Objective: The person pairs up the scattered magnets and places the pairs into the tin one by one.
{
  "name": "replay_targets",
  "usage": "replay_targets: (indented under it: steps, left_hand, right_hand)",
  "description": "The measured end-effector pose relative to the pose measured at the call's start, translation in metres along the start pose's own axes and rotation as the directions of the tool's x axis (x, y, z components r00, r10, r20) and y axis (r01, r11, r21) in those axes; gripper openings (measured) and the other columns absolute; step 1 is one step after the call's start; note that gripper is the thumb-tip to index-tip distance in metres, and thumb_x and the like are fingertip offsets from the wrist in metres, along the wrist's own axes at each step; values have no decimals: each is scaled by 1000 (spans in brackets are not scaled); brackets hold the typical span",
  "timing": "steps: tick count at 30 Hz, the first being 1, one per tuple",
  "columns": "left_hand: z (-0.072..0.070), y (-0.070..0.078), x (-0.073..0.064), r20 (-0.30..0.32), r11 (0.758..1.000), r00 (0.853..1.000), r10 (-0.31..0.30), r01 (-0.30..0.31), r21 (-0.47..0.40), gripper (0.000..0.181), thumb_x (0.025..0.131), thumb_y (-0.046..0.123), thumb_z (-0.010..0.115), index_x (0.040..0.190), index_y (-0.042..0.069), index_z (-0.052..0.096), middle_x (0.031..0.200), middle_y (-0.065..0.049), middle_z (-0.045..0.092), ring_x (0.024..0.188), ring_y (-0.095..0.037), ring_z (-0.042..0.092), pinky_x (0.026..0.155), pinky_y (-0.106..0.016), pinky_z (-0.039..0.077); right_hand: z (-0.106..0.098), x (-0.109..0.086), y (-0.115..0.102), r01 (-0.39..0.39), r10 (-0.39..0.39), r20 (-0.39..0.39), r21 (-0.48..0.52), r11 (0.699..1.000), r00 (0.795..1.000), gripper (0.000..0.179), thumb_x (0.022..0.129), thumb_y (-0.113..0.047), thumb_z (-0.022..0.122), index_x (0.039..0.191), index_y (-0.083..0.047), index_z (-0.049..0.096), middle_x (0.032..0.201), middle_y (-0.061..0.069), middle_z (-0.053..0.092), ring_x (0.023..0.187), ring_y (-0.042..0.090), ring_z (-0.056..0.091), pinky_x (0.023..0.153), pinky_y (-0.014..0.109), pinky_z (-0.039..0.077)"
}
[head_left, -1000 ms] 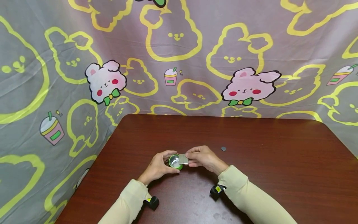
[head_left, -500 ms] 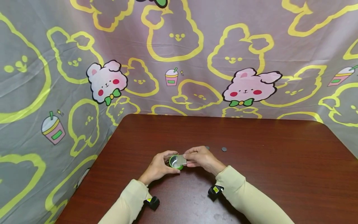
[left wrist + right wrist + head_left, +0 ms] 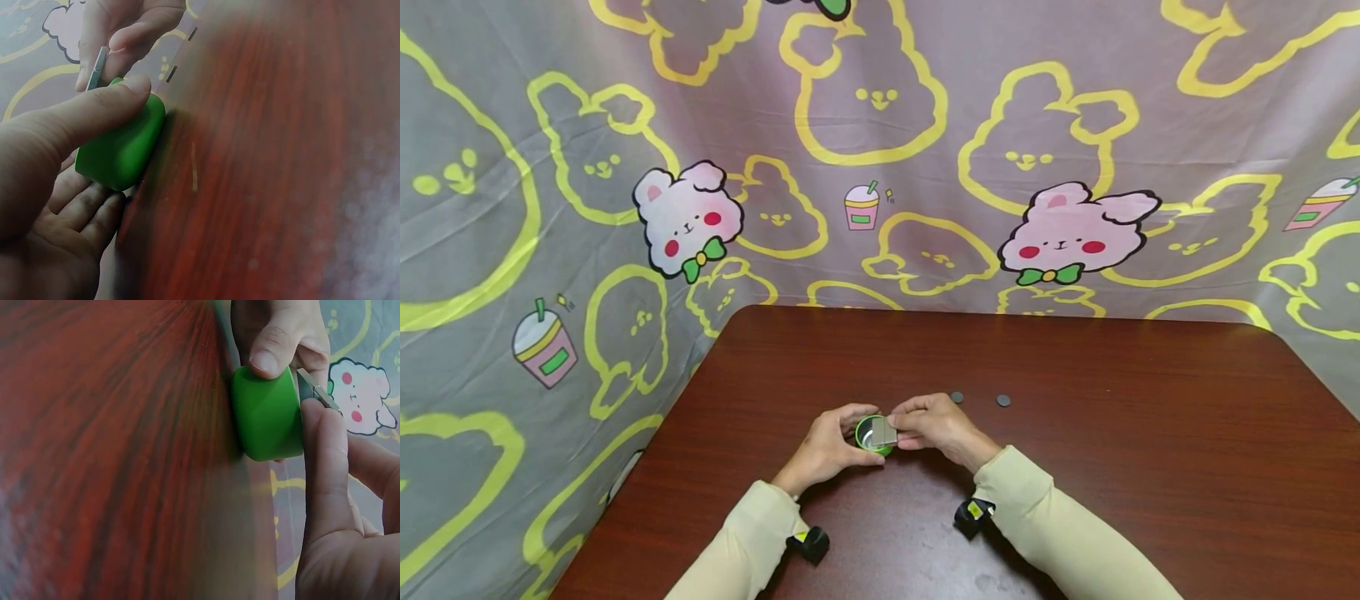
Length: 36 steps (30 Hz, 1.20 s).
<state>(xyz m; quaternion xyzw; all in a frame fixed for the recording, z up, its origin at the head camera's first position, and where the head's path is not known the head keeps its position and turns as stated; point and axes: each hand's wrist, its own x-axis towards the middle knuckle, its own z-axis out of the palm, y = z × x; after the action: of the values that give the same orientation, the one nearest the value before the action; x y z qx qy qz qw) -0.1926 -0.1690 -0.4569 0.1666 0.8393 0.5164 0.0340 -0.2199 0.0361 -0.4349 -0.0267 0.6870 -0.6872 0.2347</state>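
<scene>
A small green cup [image 3: 128,150] with a shiny metal inside sits at the tabletop. My left hand [image 3: 822,448] holds it from the left, with the thumb on the near side and the fingers round the far side. Between thumb and fingers, my right hand [image 3: 938,423] pinches a thin, flat, silver rectangular piece [image 3: 882,432] with a seam across it. That piece is over the right part of the cup's opening and tilted in the right wrist view, close to the rim. Its lower edge is hard to make out.
Two small dark grey discs lie on the brown table [image 3: 1112,467] beyond my right hand, one disc [image 3: 957,397] near the knuckles and another disc [image 3: 1003,401] farther right. A patterned cloth [image 3: 910,125] hangs behind the table.
My right hand has moved slightly left, bringing the silver piece farther over the cup. A second grey disc has come into view from behind that hand. My left hand stays nearly still.
</scene>
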Motion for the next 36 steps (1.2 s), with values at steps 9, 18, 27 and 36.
replay_targets:
  steps: [9, 18, 27, 36]
  left_hand:
    - [1, -1, 0, -12, 1000, 1000, 2, -2, 20, 65, 68, 9, 93, 126, 1, 64, 115, -10, 71, 96, -17, 67, 81, -24, 52]
    - [1, -2, -1, -18, 1000, 1000, 0, 0, 17, 65, 68, 9, 93, 126, 1, 65, 114, -9, 71, 96, -16, 67, 81, -23, 52]
    - [2, -2, 1, -17, 1000, 1000, 22, -22, 10, 66, 67, 9, 93, 125, 0, 65, 115, -11, 71, 99, -18, 68, 84, -25, 52]
    - [1, -1, 0, -22, 1000, 1000, 16, -16, 12, 65, 67, 9, 93, 125, 1, 65, 113, -11, 72, 96, -17, 68, 83, -25, 52]
  right_hand:
    - [0, 2, 2, 23, -24, -23, -36, 999, 999, 19, 88, 1, 72, 103, 13, 69, 83, 11, 71, 68, 13, 68, 65, 26, 59]
    - [-5, -1, 1, 26, -23, 34, -82, 996, 999, 21, 85, 5, 74, 103, 15, 67, 83, 15, 70, 69, 16, 69, 67, 29, 59]
    - [-8, -10, 0, 75, -58, 142, -119, 990, 988, 31, 83, 12, 71, 111, 17, 60, 81, 17, 71, 72, 20, 70, 70, 35, 60]
    - [-4, -11, -1, 122, -101, 134, -158, 980, 986, 43, 84, 10, 72, 124, 16, 59, 83, 22, 72, 66, 18, 70, 65, 34, 60]
